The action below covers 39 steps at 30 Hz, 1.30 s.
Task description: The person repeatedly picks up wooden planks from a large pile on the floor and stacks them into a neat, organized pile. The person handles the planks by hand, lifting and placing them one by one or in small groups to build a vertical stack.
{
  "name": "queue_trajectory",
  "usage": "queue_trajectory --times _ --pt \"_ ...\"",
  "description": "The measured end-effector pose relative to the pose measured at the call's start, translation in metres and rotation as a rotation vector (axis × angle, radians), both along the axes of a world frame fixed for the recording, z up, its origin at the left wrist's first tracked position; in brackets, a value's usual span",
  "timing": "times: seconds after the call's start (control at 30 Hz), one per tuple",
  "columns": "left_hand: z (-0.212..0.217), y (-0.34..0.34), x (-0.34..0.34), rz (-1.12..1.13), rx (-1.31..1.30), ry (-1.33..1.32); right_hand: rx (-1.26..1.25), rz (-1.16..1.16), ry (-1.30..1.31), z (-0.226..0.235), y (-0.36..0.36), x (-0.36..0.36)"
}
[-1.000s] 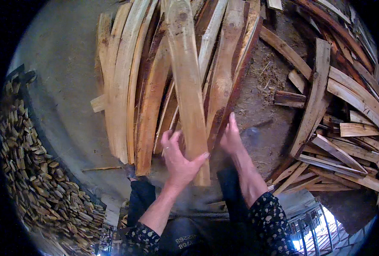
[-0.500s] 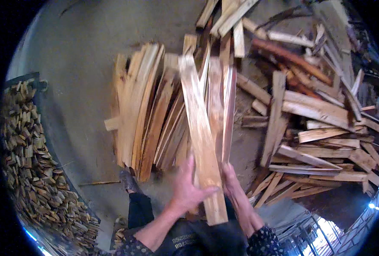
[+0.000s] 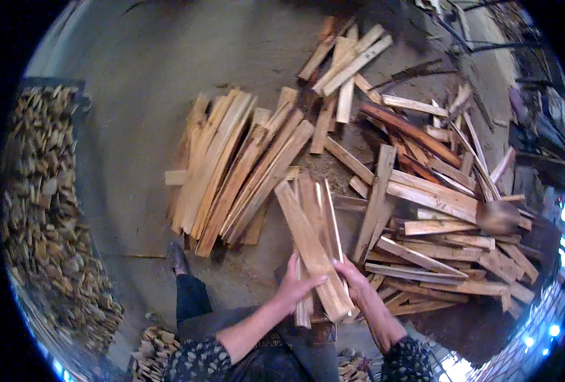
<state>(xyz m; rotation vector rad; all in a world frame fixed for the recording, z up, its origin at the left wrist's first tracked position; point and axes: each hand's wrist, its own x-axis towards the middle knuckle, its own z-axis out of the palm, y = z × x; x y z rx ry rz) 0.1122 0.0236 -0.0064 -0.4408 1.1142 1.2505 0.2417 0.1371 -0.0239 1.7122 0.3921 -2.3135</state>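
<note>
Firewood pile [image 3: 47, 216] far left; bright lights [image 3: 554, 330] lower right.

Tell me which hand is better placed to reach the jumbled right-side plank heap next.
Likely the right hand: it grips the boards on the side nearer the plank heap, while the left hand grips their far side. Both are occupied.

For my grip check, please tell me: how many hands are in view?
2: the left hand at the left side of the held boards, its thumb over the front one; the right hand at their right side. No other hand shows.
</note>
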Motion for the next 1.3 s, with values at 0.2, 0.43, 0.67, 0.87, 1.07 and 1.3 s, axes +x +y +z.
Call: queue_trajectory --times 0.2,0.43,0.67,0.87,1.07,1.3 --pt "0.026 -0.018 -0.010 0.069 0.180 0.304 0.175 0.282 0.024 0.072 0.012 -0.032" --pt "0.167 -0.081 -0.039 0.213 0.521 0.318 0.542 0.607 0.029 0.195 -0.030 -0.070" --pt "0.264 -0.168 -0.173 0.547 0.725 0.327 0.846 0.682 0.505 0.317 -0.135 -0.259" --pt "0.355 -0.306 -0.281 0.829 0.470 1.022 0.745 0.705 1.177 0.412 -0.285 -0.435" --pt "0.406 -0.467 -0.346 1.163 0.165 1.281 0.538 1.069 1.450 0.432 -0.453 -0.558" --pt "0.378 -0.639 -0.400 0.870 -1.158 1.574 0.888 1.341 1.716 0.405 -0.599 -0.636"
